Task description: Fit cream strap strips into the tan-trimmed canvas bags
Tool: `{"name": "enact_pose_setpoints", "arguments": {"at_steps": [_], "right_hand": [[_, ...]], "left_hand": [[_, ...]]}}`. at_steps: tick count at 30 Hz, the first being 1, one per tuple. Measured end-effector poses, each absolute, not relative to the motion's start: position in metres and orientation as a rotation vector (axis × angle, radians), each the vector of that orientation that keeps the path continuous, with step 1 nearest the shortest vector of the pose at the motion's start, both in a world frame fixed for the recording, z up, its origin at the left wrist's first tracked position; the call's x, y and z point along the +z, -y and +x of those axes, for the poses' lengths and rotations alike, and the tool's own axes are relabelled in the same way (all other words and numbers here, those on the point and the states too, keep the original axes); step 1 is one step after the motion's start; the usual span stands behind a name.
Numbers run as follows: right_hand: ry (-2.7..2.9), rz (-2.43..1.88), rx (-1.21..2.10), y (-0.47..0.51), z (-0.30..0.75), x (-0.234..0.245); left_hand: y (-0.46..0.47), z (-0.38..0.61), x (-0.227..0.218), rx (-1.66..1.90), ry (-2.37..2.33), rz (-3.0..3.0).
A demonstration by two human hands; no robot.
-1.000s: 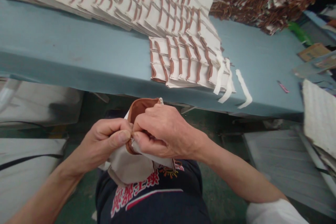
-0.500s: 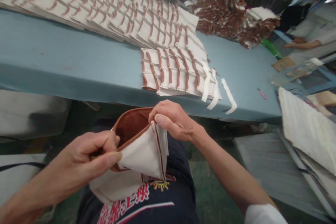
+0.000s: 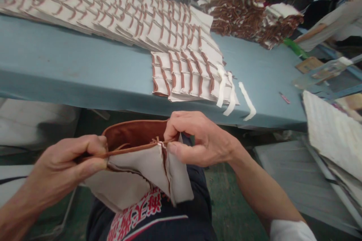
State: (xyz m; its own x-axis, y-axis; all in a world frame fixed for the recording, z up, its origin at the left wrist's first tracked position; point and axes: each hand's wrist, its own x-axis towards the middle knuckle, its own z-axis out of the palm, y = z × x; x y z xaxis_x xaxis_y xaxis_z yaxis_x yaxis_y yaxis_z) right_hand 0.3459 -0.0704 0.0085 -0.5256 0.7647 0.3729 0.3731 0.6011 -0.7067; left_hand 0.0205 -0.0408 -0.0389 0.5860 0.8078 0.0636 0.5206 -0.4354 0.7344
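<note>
A white fabric pouch point(image 3: 147, 169) with a brown lining and brown trimmed rim hangs open in front of my lap. My left hand point(image 3: 66, 163) pinches the rim at its left end, fingers closed on the trim. My right hand point(image 3: 198, 139) pinches the rim at its right end, thumb and fingers pressed together on the cloth. The brown inside shows between the two hands. Beyond them, on the blue table point(image 3: 70, 71), lies a fanned row of finished white pouches point(image 3: 183, 73) with brown trim.
More rows of the same pouches point(image 3: 113, 11) cover the back of the table, and a brown and white heap point(image 3: 246, 3) sits at the far right. Loose white strips point(image 3: 247, 99) lie by the table edge. Stacked white sheets point(image 3: 330, 135) stand at right.
My hands have drawn apart sideways, stretching the pouch's rim wide and flat. One second ago both hands were pinched together on the bunched pouch.
</note>
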Motion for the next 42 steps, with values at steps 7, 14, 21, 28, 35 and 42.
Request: {"name": "enact_pose_setpoints", "arguments": {"at_steps": [7,14,21,28,35,42], "right_hand": [[2.191,-0.805,0.805,0.063,0.326,0.038],[2.127,-0.945,0.884,0.058,0.328,0.029],[2.046,-0.957,1.057,0.051,0.333,0.016],[2.075,-0.973,1.025,0.057,0.332,0.013],[2.117,-0.952,0.978,0.062,0.339,0.003],[2.057,-0.870,0.936,0.065,0.339,-0.005]], "left_hand": [[0.017,0.067,0.003,0.673,-0.645,2.126],[0.013,0.096,0.006,0.666,-0.542,2.034],[0.015,0.091,0.004,0.559,-0.618,1.960],[0.022,0.090,0.004,0.494,-0.757,2.115],[0.032,0.089,-0.005,0.508,-0.857,2.205],[0.028,0.083,-0.001,0.614,-0.724,2.357]]}}
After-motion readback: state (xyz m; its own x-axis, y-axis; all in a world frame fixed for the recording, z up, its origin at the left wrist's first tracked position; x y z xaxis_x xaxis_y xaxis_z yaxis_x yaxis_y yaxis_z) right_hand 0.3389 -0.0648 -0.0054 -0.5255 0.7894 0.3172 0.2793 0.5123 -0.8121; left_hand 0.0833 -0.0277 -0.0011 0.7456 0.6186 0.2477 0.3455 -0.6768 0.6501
